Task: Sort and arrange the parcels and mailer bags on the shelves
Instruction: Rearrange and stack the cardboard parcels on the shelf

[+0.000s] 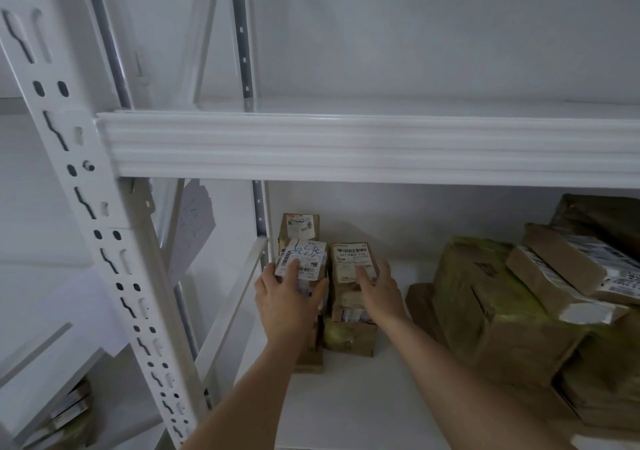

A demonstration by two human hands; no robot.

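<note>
You are facing a white metal shelving unit against a pale wall; its upper shelf (pixel 346 110) shows nothing on the part in view, and the lower shelf (pixel 346 397) carries the parcels. Your left hand (pixel 287 297) grips the top small box (pixel 301 262) of the left stack, thumb on one side and fingers curled round the other, index finger lying on its label. Your right hand (pixel 377 287) rests flat, fingers straight, on the neighbouring box (pixel 351 266), which tops a second stack just beside the first. A third small box (pixel 298 226) stands behind them against the wall.

You seem to be squaring up the two stacks in the left rear corner. The next move likely calls for pressing both columns together and level, gently, since they are tall and narrow and could tip.

The left label bears barcodes and blue handwritten strokes I cannot read. The right label shows a barcode and what looks like "507-P802 770"; the smaller print is too blurred. To the right, well apart, a green-taped carton (pixel 485 304) and flatter brown parcels (pixel 571 269) lie piled, their labels illegible.
</note>
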